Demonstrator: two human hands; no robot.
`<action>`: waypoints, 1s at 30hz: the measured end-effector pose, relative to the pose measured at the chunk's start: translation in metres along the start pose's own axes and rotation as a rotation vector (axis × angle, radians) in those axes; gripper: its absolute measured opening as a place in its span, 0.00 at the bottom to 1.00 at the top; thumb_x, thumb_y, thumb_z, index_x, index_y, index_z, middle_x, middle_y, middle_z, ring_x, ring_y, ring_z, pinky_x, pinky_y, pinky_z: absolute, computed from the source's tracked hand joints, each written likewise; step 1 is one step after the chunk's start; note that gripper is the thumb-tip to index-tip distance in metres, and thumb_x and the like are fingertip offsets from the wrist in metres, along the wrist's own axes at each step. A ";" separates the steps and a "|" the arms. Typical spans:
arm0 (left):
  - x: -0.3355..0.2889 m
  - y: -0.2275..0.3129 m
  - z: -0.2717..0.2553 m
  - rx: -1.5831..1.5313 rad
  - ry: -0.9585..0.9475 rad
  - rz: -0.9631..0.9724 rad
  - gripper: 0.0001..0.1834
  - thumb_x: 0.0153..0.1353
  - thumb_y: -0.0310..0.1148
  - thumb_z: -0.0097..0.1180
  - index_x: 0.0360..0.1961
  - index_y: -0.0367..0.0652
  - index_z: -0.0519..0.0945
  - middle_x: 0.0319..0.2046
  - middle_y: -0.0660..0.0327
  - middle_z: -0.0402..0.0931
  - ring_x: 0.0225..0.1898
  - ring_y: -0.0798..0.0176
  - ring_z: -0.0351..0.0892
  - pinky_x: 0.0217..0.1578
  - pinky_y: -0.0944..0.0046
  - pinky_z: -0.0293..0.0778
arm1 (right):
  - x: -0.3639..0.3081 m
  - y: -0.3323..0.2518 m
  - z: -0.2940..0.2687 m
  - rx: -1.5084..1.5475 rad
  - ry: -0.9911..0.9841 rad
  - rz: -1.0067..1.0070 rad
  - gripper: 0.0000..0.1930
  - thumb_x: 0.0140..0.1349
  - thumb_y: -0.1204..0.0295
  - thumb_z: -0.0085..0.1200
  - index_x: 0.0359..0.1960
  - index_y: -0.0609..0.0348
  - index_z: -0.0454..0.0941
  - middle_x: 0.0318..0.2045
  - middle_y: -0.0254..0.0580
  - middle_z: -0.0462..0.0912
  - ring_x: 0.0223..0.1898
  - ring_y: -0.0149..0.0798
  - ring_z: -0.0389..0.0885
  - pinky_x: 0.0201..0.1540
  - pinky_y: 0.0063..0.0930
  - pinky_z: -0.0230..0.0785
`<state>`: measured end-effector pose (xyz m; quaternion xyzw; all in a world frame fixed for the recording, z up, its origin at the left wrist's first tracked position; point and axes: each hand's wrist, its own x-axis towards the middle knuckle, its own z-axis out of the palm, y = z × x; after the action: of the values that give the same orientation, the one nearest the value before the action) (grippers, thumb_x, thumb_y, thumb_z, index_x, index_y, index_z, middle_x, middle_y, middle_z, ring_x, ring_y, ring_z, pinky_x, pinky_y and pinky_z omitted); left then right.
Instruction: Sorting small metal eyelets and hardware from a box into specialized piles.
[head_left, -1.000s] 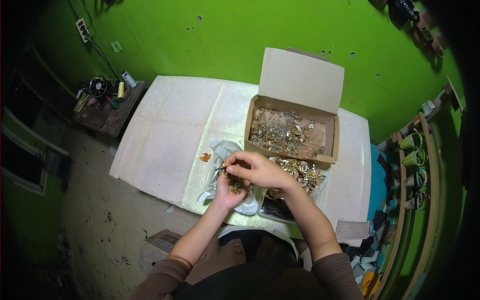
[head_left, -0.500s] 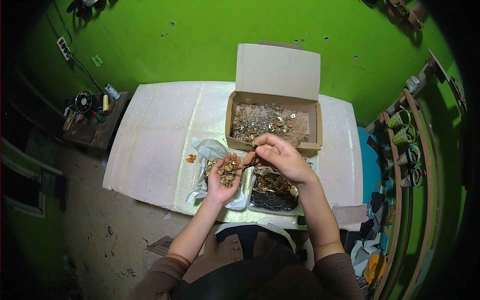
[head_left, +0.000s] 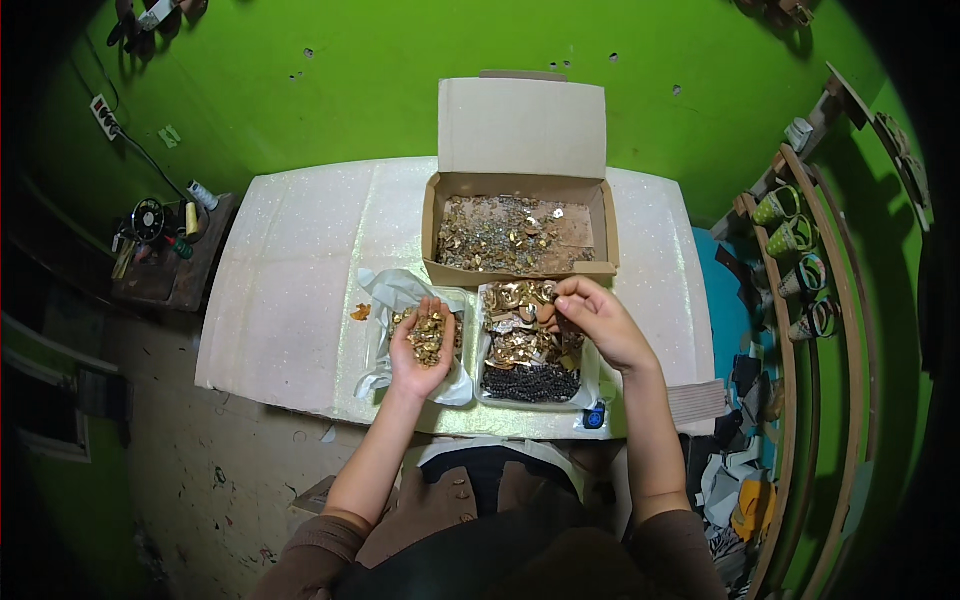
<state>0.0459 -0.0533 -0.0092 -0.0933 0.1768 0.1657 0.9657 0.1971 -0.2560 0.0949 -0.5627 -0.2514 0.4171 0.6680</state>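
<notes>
Gold-coloured metal bits (head_left: 428, 338) sit heaped in my cupped left hand (head_left: 419, 376), palm up, fingers unfolded, right over some crumpled white plastic (head_left: 379, 288). Next along there's a tray (head_left: 535, 403) with gold pieces (head_left: 522, 348) and black beads (head_left: 530, 384), then my right hand (head_left: 606, 325), thumb and fingertips pressed together, can't tell if anything's between them.

The pieces (head_left: 427, 340) look like shiny metal. The box (head_left: 522, 130) is matt cardboard. The desk (head_left: 285, 270) has a glittery finish.

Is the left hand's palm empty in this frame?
No, the left hand is turned palm up with a heap of small gold-coloured pieces in it.
</notes>
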 end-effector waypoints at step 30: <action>-0.037 -0.009 -0.012 -0.055 -0.041 -0.021 0.13 0.59 0.31 0.40 0.40 0.40 0.76 0.41 0.56 0.75 0.48 0.58 0.72 0.53 0.59 0.67 | -0.018 0.089 0.020 -0.802 -0.006 0.105 0.11 0.52 0.69 0.53 0.36 0.61 0.78 0.31 0.50 0.80 0.33 0.41 0.80 0.37 0.29 0.70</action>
<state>0.0129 -0.0755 -0.0056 -0.1182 0.1512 0.1624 0.9679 0.1474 -0.2586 0.0161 -0.7895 -0.3672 0.3211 0.3725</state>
